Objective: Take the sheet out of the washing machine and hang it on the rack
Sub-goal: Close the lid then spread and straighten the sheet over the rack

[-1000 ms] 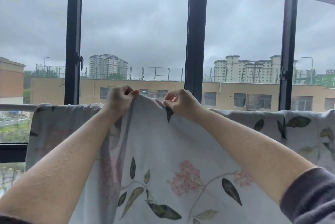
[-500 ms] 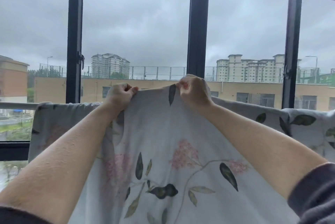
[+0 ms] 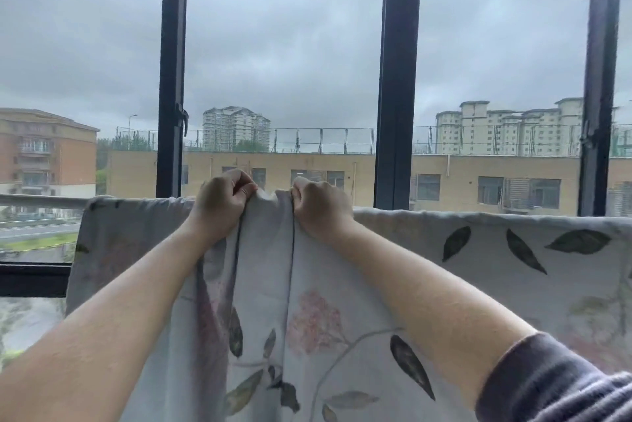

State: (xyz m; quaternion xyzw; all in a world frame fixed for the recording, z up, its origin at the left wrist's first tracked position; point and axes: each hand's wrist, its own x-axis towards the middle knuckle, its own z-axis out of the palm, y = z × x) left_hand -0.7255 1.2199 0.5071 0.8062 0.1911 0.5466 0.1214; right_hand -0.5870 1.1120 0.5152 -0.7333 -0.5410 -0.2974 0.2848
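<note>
A pale grey sheet (image 3: 496, 271) printed with dark leaves and pink flowers hangs draped over a horizontal rack bar (image 3: 37, 201) in front of the window. My left hand (image 3: 222, 204) grips the sheet's top fold at the bar. My right hand (image 3: 319, 206) grips the same fold close beside it. A narrow strip of cloth between the two hands is bunched into vertical creases. The bar is hidden under the sheet except at the far left. No washing machine is in view.
Dark window frame posts (image 3: 396, 79) stand right behind the rack, another post (image 3: 172, 72) to the left. The window sill frame (image 3: 30, 279) runs low at the left. Buildings and a grey sky lie beyond the glass.
My right hand came down from its raised pull and moved left, closer to my left hand. The cloth between them bunched into folds. My left hand stayed at the bar.
</note>
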